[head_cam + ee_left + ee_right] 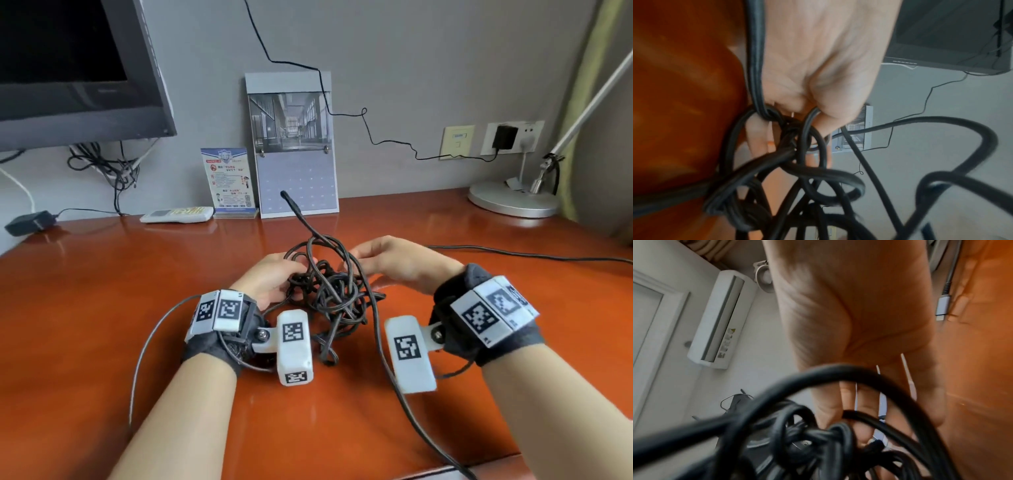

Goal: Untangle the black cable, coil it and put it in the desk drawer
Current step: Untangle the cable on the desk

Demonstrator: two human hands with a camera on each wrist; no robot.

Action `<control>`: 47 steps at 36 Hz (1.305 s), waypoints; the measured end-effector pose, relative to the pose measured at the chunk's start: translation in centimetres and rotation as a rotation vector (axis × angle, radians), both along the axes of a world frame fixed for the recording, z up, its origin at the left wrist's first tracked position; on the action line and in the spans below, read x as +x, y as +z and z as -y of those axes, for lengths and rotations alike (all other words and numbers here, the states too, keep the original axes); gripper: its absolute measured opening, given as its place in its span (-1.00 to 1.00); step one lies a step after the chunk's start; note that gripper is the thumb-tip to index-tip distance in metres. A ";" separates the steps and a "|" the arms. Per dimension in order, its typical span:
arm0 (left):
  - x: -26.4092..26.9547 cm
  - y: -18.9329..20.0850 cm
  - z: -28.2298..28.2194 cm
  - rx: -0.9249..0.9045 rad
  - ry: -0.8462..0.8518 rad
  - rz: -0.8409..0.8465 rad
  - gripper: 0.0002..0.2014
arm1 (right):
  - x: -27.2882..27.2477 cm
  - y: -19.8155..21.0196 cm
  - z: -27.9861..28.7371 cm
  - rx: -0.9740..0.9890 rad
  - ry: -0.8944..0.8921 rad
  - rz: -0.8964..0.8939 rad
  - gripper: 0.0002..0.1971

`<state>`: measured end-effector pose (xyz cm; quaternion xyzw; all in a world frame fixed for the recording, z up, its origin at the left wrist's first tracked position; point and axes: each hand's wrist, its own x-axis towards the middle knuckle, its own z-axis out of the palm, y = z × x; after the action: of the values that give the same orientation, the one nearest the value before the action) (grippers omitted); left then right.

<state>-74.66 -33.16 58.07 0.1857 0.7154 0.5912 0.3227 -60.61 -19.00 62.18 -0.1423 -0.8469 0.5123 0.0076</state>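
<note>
Fingers of the left hand [818,68] curl into the near-left side of the tangle, thumb and forefinger pinching one strand of the black cable [329,291] where it loops out of the knot; other strands cross the lower fingers [758,138]. Right hand [394,262] sits on the far-right side of the clump, fingers [865,415] only slightly bent and spread, with a strand lying across them; a firm grip there cannot be confirmed, looks more like steadying. Cable lies in a loose heap on the red-brown desk [102,325] between both hands, one free end [286,197] sticking up toward the calendar [294,144], another run trailing off toward the near edge. Judged light, limp but springy, rubbery jacket with fair friction, so loops will snag rather than slide. Best hold is likely the free end, feeding it back through the loops while the other hand pins the clump. No drawer in view.
</note>
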 end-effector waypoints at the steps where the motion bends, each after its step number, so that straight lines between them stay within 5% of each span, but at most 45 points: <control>1: -0.1 -0.1 -0.1 0.050 -0.025 0.015 -0.74 | -0.2 -0.3 0.0 -0.026 0.004 -0.025 -0.85; 7: -0.6 -0.3 0.0 0.267 -0.012 0.058 -0.59 | -1.5 -2.7 -1.2 -0.132 -0.084 -0.011 -0.75; 26: -1.2 -1.4 0.7 0.417 0.111 0.097 -0.62 | -0.4 -5.2 -7.5 -0.117 -0.725 -0.009 -0.76; 33: -1.1 -1.5 0.7 0.408 0.146 0.087 -0.68 | -0.3 -4.9 -5.4 -0.085 -0.482 -0.169 -0.79; 40: -0.1 -1.2 0.4 0.317 0.074 0.072 -0.64 | -0.9 -4.1 -2.8 -0.046 -0.190 -0.390 -0.56; 47: 0.4 -1.0 -0.1 0.329 0.069 0.096 -0.65 | -1.2 -4.1 -0.7 -0.243 0.127 -0.377 -0.43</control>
<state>-74.30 -33.02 57.09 0.1827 0.5987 0.7193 0.3013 -61.78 -18.35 58.10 0.0099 -0.7699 0.6274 0.1164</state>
